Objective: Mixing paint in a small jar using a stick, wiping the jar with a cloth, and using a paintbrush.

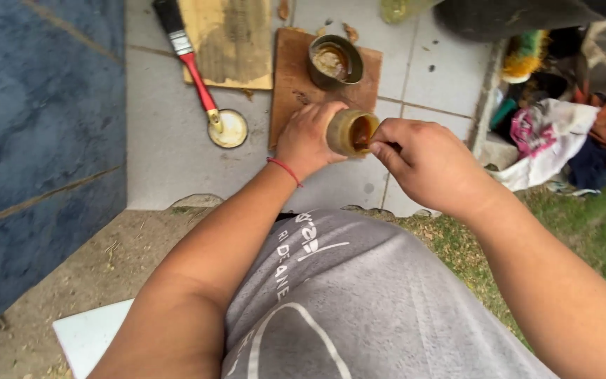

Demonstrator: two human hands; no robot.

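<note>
The left hand (pixel 308 138) is gripping a small open jar (pixel 349 133) of brown paste, tilted sideways above the wooden board (pixel 290 84) — the right hand (pixel 426 163) is pinching fingers at its mouth.

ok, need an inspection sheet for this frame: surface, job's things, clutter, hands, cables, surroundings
Surface: pale tiled floor, stained and speckled; a brown board lies on it.
Job's things: small jar of brown liquid, tipped on its side, mouth toward the right hand; an open tin with brown residue stands on the board.
Clutter: red-handled paintbrush, round lid at its handle end, a stained wood panel.
Hands: left hand grips the jar; right hand has fingertips at the jar's mouth, whatever they pinch is hidden.
Cables: nothing seen.
Surroundings: blue wall, bare soil, grass, heap of rags, white sheet.
</note>
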